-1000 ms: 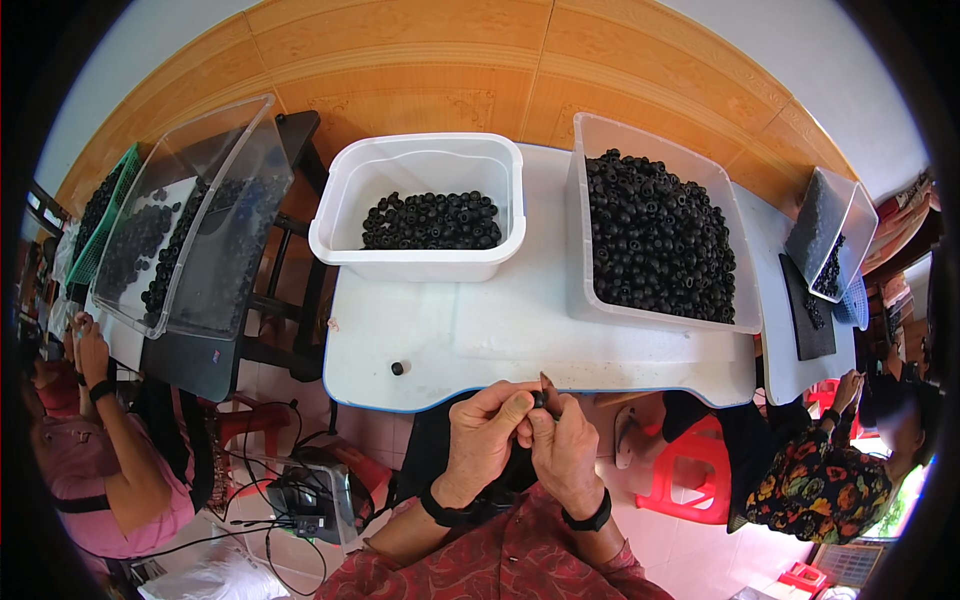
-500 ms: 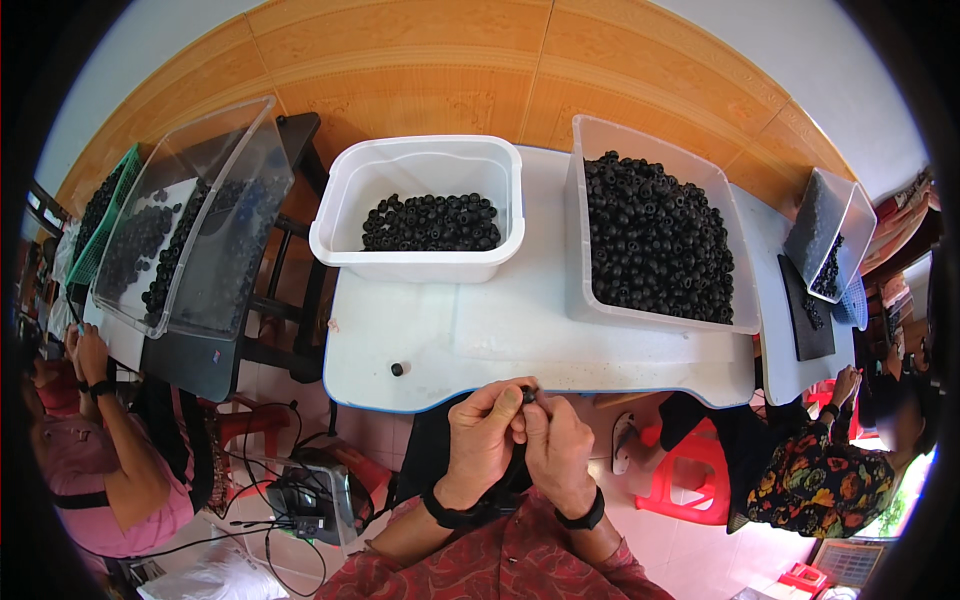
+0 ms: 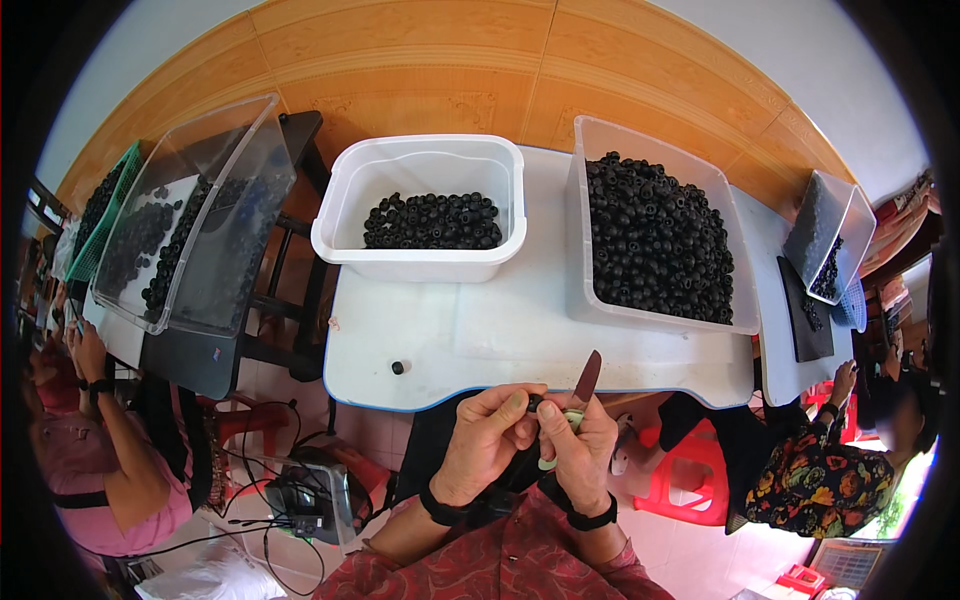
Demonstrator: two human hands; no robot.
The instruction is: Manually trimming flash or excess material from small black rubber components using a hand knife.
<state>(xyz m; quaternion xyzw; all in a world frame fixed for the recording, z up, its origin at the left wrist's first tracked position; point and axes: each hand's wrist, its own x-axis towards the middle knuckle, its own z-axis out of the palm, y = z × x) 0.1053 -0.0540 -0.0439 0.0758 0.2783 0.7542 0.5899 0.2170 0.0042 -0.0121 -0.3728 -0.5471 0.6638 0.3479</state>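
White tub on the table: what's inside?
The white tub holds small black pieces, roundish, some showing holes. Its near wall hides the closest part of the inside, and whatever lies beneath the top pieces is covered.

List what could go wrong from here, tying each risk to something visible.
The bare-bladed knife in the right grip is close to the left grip, so a slip might cause a cut. The small black piece in the left grip could slip and fall. The loose black piece lies near the front of the table and might get knocked off.
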